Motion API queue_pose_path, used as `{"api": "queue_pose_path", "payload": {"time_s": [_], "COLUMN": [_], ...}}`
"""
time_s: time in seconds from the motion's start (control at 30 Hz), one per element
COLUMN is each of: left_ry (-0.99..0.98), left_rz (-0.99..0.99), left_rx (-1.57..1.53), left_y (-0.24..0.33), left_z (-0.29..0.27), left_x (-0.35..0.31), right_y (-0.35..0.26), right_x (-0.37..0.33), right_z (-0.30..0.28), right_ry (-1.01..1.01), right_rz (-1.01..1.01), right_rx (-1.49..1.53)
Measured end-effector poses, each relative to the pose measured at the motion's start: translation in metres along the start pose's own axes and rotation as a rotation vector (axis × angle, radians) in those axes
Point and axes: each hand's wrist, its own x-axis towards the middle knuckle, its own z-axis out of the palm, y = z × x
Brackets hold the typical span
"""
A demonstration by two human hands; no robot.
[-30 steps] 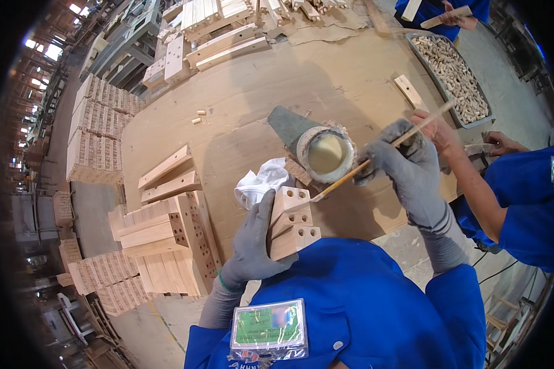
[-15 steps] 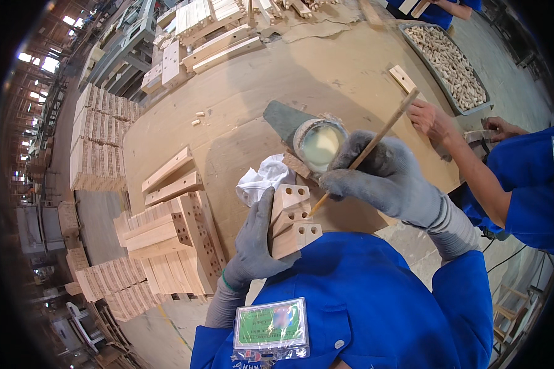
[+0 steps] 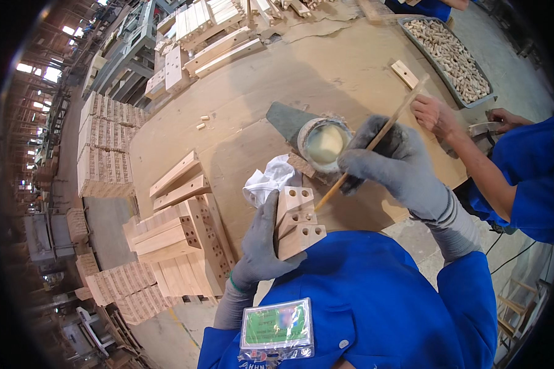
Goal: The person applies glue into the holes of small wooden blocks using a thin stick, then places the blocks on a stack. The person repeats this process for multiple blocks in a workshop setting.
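My gloved left hand (image 3: 261, 246) is closed round several wooden blocks (image 3: 297, 215), bunched together with the drilled holes in their ends facing up. In my gloved right hand (image 3: 388, 163) a thin wooden stick (image 3: 385, 129) is pinched at a slant. Its lower tip is at the edge of the middle block, close to a hole; whether it touches I cannot tell. Just left of my right hand stands a round cup (image 3: 325, 144) of pale, creamy liquid. A crumpled white cloth (image 3: 271, 179) lies behind the blocks.
Stacked drilled wooden pieces (image 3: 178, 240) stand on the left, with taller stacks (image 3: 108, 147) beyond. A grey tray (image 3: 493, 95) of wooden dowels is at the far right. A co-worker's hand (image 3: 434, 115) is close on the right, near a small wooden piece (image 3: 404, 74). More lumber (image 3: 228, 52) lies at the back.
The stick's tip has moved from over the middle block's holes to its right edge, as my right hand shifted slightly right. My left hand still grips the blocks.
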Motion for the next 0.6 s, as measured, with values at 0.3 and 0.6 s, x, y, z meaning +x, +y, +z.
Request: {"api": "queue_pose_path", "payload": {"time_s": [0.3, 0.6], "left_ry": [-0.073, -0.030], "left_rz": [-0.067, 0.004], "left_rx": [-0.051, 0.007], "left_y": [0.005, 0.002], "left_z": [0.000, 0.004], "left_x": [0.005, 0.006], "right_y": [0.006, -0.004], "right_x": [0.003, 0.003], "right_z": [0.011, 0.008], "right_ry": [-0.062, -0.101], "right_rz": [0.016, -0.046], "right_rx": [-0.111, -0.132]}}
